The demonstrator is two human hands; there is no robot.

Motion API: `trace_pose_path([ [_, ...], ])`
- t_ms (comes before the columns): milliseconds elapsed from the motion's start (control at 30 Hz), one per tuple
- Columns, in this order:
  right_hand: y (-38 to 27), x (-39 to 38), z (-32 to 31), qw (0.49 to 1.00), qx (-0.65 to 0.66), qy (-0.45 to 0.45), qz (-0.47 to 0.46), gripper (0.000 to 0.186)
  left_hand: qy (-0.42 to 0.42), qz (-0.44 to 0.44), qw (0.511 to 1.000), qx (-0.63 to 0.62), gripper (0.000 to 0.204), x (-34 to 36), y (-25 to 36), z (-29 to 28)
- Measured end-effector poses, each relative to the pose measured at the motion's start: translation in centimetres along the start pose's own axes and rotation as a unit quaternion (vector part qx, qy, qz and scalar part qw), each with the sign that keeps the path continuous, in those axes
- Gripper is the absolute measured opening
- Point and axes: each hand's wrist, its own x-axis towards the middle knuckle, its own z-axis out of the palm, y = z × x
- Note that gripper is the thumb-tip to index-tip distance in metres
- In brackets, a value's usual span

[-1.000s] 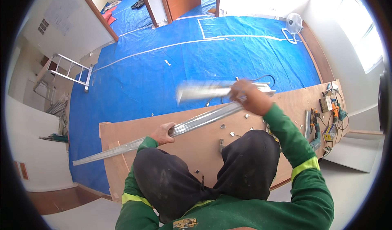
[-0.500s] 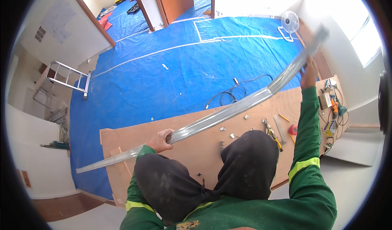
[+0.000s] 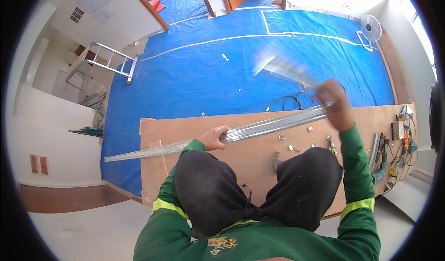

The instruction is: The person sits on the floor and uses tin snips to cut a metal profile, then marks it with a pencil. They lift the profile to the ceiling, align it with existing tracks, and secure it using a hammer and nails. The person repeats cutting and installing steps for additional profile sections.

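- Holding a strip (image 3: pixel 273 125) of shiny metal aslant over the board (image 3: pixel 250 159), with its left end past the board's left edge, above the blue sheet (image 3: pixel 185 85).
- Gripping the strip with the left hand (image 3: pixel 214 138), thumb and fingers wrapped around, just beside the left knee (image 3: pixel 199 161); only little room between strip and knee.
- Clasping with the right hand (image 3: pixel 336 106), itself blurred, a piece (image 3: pixel 289 71) of metal, near the strip's right end and the board's far edge. Cannot tell about any join between piece and strip.
- Pointing the piece away, outside the far edge, in the air over the sheet.
- On the board, between strip and right knee (image 3: pixel 320 161), some metal bits (image 3: pixel 291 148); partly behind this knee, pliers (image 3: pixel 332 144).
- Along the board's right end, power tools (image 3: pixel 380 170), well apart from the strip.
- Beyond the far edge, wide stretch of sheet, up to the fan (image 3: pixel 371 28) at far right and the ladder (image 3: pixel 133 69) at left.
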Motion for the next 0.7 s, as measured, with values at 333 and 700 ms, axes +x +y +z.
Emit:
trace_pose_path([
  [333,1.5,1.8,1.3,0.998,0.023,-0.001,-0.062,0.011,0.045,-0.037,0.998,-0.001,0.065,-1.3,1.4,-1.6],
  [700,26.6,-13.0,-17.5,0.686,0.346,0.452,0.454,0.026,-0.021,0.028,0.999,0.009,0.067,0.2,0.9,0.6],
])
